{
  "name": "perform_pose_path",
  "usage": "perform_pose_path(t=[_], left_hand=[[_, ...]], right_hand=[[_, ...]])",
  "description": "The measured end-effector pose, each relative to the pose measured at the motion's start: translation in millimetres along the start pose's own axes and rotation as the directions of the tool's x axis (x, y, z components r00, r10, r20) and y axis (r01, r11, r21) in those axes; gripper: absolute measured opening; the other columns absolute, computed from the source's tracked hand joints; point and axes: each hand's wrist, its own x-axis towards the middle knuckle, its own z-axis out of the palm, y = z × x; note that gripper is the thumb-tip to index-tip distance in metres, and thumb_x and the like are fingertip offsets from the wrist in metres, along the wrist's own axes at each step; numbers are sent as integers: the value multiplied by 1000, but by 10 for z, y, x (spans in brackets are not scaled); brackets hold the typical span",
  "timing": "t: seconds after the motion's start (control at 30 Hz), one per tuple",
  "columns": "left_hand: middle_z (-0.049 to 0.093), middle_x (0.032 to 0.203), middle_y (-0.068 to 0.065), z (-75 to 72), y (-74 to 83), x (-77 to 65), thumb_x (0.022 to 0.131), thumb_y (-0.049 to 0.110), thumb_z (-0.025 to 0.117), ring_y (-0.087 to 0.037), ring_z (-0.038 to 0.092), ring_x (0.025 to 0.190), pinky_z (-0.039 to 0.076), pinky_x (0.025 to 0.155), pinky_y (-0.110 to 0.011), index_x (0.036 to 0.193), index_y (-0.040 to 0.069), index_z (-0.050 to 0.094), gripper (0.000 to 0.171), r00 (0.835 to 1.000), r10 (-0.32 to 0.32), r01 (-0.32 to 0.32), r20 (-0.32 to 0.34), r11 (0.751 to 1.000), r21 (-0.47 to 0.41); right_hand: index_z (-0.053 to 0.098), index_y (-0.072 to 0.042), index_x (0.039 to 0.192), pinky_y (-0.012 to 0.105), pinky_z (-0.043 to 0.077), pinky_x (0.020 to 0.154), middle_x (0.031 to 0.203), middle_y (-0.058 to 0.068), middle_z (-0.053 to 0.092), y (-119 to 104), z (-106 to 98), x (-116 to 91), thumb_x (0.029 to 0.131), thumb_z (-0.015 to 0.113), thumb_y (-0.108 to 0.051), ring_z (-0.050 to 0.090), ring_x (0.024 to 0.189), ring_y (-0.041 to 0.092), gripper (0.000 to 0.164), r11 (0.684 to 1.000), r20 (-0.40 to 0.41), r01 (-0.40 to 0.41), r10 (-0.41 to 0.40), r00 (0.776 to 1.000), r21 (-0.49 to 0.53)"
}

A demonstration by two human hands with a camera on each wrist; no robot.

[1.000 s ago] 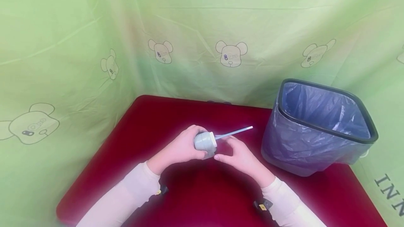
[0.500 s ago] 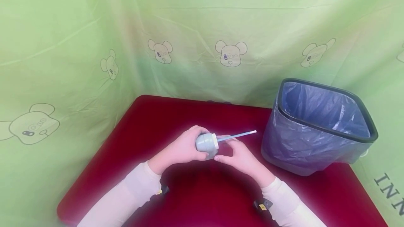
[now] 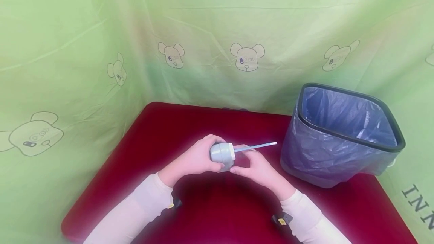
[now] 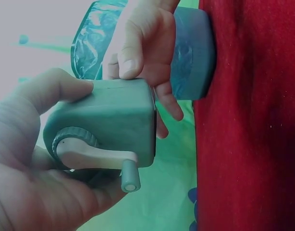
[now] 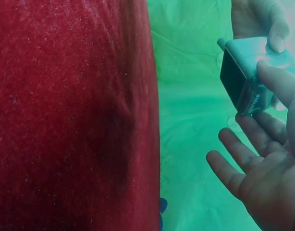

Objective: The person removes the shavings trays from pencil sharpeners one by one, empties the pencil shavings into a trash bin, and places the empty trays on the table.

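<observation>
A pale grey-blue hand-crank pencil sharpener (image 3: 220, 153) is held above the red table, tilted on its side. My left hand (image 3: 194, 158) grips its body, thumb on one side and fingers round the other. The crank (image 4: 97, 155), with its small knob, shows in the left wrist view. A blue pencil (image 3: 254, 147) with a white end sticks out of the white front, pointing right. My right hand (image 3: 257, 166) holds the sharpener's front end between thumb and index finger, with its outer fingers spread loose in the right wrist view. The pencil passes over this hand.
A bin (image 3: 342, 161) with a dark rim and a clear plastic liner stands on the right of the red table (image 3: 190, 119). Green cloth (image 3: 210, 29) printed with bear heads hangs behind and at both sides.
The sharpener has shifted slightly right in my left hand's grip and turned, so the pencil's white end has swung down and right. The right hand has stayed nearly still.
</observation>
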Motion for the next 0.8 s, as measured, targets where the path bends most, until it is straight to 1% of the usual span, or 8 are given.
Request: perform_pose_path(t=[0.13,0.33,0.43,0.57,0.7,0.8], left_hand=[[60,112,5,0,-9,-1,74,28,86,-15,59,97,54,80,-33,127,16,59,61,1000,0,0,2,1000,-23],[60,112,7,-11,-13,-4,75,28,86,-15,59,97,55,79,-33,127,18,59,60,1000,-10,11,10,999,-52],[61,112,5,-14,-11,-8,75,27,86,-16,60,97,55,79,-34,127,17,59,60,1000,-6,6,7,998,-67],[62,112,5,-18,-2,-9,74,28,87,-17,60,97,55,78,-34,127,16,60,60,1000,-12,12,1,998,-68],[62,110,7,-24,3,-7,73,30,88,-16,60,96,55,77,-34,126,18,61,60,1000,-19,19,2,998,-59],[62,109,8,-31,0,-4,73,30,88,-15,61,96,55,77,-34,125,19,61,59,1000,-12,12,3,998,-59]], right_hand=[[61,-29,138,50,46,109,134,-10,65,-2,0,1,79,88,-39,59,131,17,66,1000,-3,-11,11,1000,1],[60,-26,138,49,46,109,134,-8,65,-11,5,5,79,89,-37,59,131,18,66,1000,1,-9,9,1000,15],[61,-25,137,47,47,109,133,-7,65,-26,9,7,78,90,-36,59,130,17,66,999,2,-16,15,1000,28],[60,-23,137,47,48,108,133,-6,64,-42,6,7,78,90,-34,61,127,17,67,999,6,-33,32,999,41],[60,-24,136,46,51,105,131,-7,65,-50,1,-1,78,90,-35,63,122,15,66,998,14,-53,52,999,42],[60,-24,136,45,51,105,131,-7,65,-44,7,-3,78,90,-35,63,121,15,67,998,17,-52,52,999,41]])
